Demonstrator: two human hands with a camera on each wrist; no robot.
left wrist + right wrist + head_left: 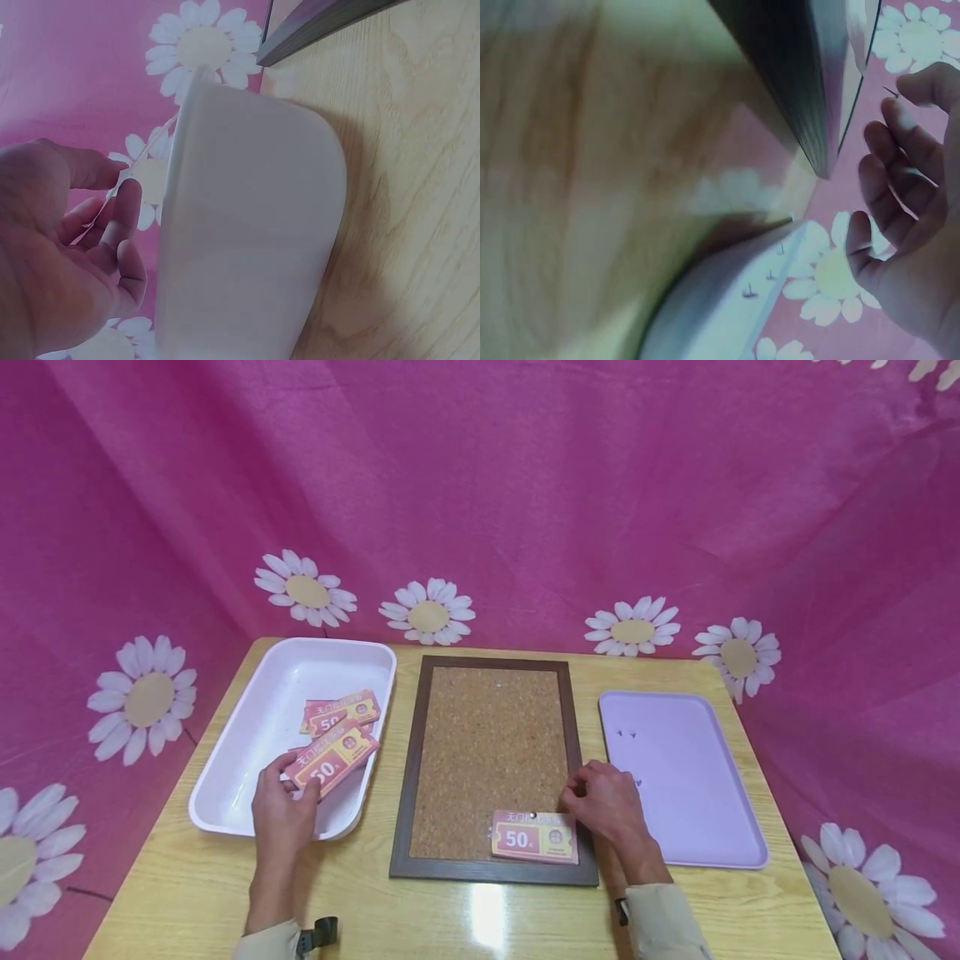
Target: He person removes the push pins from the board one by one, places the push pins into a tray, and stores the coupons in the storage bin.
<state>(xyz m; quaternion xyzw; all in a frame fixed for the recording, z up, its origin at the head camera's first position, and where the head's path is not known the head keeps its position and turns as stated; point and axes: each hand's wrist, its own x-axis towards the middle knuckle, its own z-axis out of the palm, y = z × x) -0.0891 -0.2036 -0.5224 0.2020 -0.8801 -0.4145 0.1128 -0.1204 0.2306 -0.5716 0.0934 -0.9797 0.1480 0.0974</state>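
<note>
My left hand [283,810] pinches a pink and yellow 50 coupon [347,750] between thumb and fingers, over the right side of a white plastic tub [225,760]. More coupons [356,703] lie inside the tub. My right hand [609,802] is by the lower right edge of a framed corkboard [487,743]; in the right wrist view, thumb and index finger pinch a thumbtack [890,91], its point sticking out. Another coupon [517,840] lies at the board's lower right, with a tack [533,815] at its top edge.
To the right of the board sits a shallow lilac tray [705,810] with several tacks [632,734] on it. The wooden table [420,918] meets a pink curtain [480,510] with daisies behind and at the sides.
</note>
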